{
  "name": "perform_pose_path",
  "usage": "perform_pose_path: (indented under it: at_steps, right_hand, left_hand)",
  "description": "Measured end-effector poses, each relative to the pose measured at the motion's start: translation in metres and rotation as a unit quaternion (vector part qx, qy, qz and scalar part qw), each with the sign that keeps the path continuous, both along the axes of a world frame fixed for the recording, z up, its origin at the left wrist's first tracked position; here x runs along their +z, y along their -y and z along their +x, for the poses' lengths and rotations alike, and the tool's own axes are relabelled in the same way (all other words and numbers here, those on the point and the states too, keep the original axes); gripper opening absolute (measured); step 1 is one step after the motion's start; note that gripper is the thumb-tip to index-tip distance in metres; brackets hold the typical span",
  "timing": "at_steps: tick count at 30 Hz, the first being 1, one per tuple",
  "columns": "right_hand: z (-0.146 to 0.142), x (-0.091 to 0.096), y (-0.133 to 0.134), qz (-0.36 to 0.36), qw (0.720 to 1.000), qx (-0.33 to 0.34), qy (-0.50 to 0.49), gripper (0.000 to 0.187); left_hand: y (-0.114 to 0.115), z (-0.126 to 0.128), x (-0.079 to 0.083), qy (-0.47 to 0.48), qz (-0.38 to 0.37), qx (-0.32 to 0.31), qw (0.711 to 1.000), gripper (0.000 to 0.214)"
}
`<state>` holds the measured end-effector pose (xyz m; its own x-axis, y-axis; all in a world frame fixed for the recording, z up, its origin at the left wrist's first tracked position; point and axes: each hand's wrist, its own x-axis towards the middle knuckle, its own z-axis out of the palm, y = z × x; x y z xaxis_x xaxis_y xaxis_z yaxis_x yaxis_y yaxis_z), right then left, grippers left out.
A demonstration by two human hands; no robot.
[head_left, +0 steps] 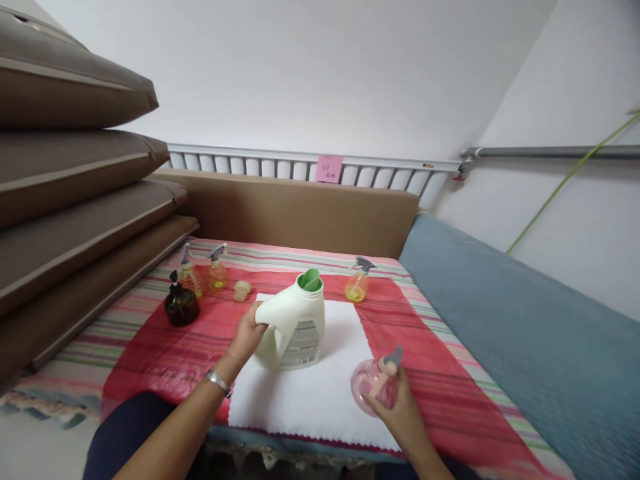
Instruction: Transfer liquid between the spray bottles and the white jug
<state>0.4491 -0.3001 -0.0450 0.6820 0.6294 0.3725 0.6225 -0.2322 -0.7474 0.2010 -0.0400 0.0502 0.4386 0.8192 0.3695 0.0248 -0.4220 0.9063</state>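
White detergent jug (300, 333) is mid-frame, over the white scalloped cloth (310, 407), near upright, mouth up; can't tell if its base touches the cloth. Left hand (249, 330) is wrapped round the jug's handle, silver wristband (218, 383) on that arm. Green pour spout (311, 280) sits in the open mouth.

Writing on the jug: bold dark line up top, smaller print under it, all too blurred for me to read from here.

Right hand (400, 407), lower right of centre, is closed round a pink spray bottle (365, 383), tilted, grey-and-pink trigger head on top. It's well apart from the jug.

Left of the jug: cream cap (242, 289) on the red sheet (150, 360), then a dark pump bottle (182, 307). Just behind that, a ribbed spray bottle (191, 279) and a smaller spray bottle (217, 276), both yellowish with grey heads. Right of centre, beyond the white cloth's edge: yellow-bottomed spray bottle (356, 287), upright.

Pink note (329, 169) on the radiator (250, 164), upper middle: handwritten, top line looks like "311", second line illegible to me.
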Motion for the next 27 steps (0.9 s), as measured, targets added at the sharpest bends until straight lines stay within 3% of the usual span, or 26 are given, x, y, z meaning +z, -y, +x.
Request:
perform_pose_path:
  at_steps: [7, 13, 16, 20, 21, 23, 27]
  right_hand:
    - [-0.005, 0.006, 0.003, 0.005, 0.995, -0.066, -0.08, 0.086]
    - [-0.013, 0.04, 0.002, 0.042, 0.986, -0.07, -0.145, 0.098]
    - [-0.03, 0.064, 0.008, 0.056, 0.983, -0.011, -0.174, 0.094]
    - [-0.057, 0.102, 0.017, 0.016, 0.973, 0.143, -0.18, 0.089]
    - [-0.063, 0.113, 0.018, 0.006, 0.959, 0.206, -0.196, 0.093]
    - [-0.075, 0.133, 0.017, -0.019, 0.925, 0.31, -0.218, 0.1]
    - [-0.102, 0.159, 0.003, -0.069, 0.877, 0.427, -0.211, 0.099]
  left_hand:
    - [0.009, -0.006, 0.0, -0.013, -0.014, -0.019, 1.0, 0.047]
    - [0.011, -0.018, -0.007, -0.036, -0.027, 0.012, 0.999, 0.06]
    - [0.018, -0.026, 0.006, -0.032, -0.012, 0.052, 0.998, 0.06]
    - [0.05, -0.035, 0.047, -0.017, 0.089, 0.11, 0.99, 0.039]
    - [0.061, -0.037, 0.058, -0.024, 0.088, 0.082, 0.992, 0.033]
    - [0.086, -0.038, 0.08, -0.043, 0.04, -0.037, 0.998, 0.029]
    - [0.123, -0.038, 0.106, -0.064, -0.069, -0.274, 0.957, 0.038]
